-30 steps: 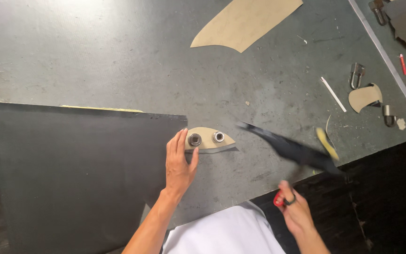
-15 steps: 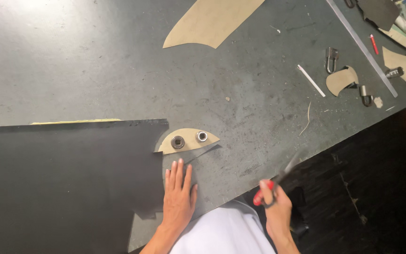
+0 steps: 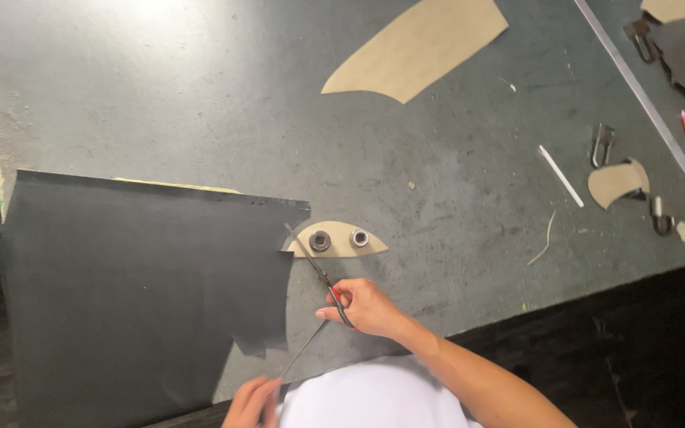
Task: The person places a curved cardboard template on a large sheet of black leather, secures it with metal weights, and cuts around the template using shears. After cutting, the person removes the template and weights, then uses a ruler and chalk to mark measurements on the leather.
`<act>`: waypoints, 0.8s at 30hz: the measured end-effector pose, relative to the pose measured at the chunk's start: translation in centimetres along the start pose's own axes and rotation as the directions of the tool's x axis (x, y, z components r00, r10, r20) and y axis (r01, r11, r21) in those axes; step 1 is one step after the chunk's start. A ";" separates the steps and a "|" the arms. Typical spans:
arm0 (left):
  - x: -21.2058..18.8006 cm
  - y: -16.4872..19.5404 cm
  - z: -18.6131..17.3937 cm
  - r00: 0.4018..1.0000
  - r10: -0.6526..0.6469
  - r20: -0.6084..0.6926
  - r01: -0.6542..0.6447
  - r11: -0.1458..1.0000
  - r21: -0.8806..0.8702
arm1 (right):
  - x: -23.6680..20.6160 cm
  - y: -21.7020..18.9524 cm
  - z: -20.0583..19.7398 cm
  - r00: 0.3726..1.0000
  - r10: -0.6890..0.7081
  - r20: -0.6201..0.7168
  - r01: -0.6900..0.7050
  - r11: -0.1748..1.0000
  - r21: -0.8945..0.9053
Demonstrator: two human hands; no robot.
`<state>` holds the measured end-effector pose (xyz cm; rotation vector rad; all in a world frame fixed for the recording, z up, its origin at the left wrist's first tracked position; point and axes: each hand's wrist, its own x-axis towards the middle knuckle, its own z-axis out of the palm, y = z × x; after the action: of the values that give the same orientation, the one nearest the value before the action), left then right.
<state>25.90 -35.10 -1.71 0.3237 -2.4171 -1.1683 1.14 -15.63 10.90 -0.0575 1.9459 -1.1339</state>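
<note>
Gripping scissors (image 3: 315,265), the right hand (image 3: 365,307) has moved up beside the black sheet (image 3: 144,293); the left hand (image 3: 251,400), now off it, pinches a strip (image 3: 299,355).

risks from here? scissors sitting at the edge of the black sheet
1. The scissors have their tips right beside the tan pattern piece and its two metal weights; the blades could likely nick or shift them.
2. The left hand pinches a thin black strip low near the table edge, away from the blades, so the black sheet itself looks unpinned and might slide.
</note>
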 end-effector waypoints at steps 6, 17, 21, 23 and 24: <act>0.5 -2.2 -2.6 0.928 -0.232 -0.291 0.338 0.854 0.396 | 0.8 2.2 -2.0 1.000 -0.021 0.002 0.020 0.987 0.162; 5.8 4.5 -4.3 0.761 -0.225 -0.608 0.565 0.690 0.452 | 3.3 7.6 -10.5 0.969 0.082 -0.231 -0.009 0.954 0.299; 11.4 4.9 -1.1 0.810 -0.267 -0.522 0.517 0.746 0.420 | 3.1 10.3 -16.2 0.945 0.097 -0.314 -0.012 0.965 0.262; 13.4 4.5 -0.6 0.812 -0.287 -0.509 0.528 0.734 0.428 | 2.9 11.5 -18.9 0.933 0.083 -0.350 -0.009 0.978 0.210; 14.2 4.2 -0.7 0.803 -0.293 -0.518 0.538 0.730 0.421 | 2.6 12.0 -20.4 0.930 0.074 -0.360 -0.011 0.984 0.176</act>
<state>13.67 -38.53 5.98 1.2470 -2.2777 -0.4254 -10.33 4.30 4.90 0.3086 2.1487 -1.3529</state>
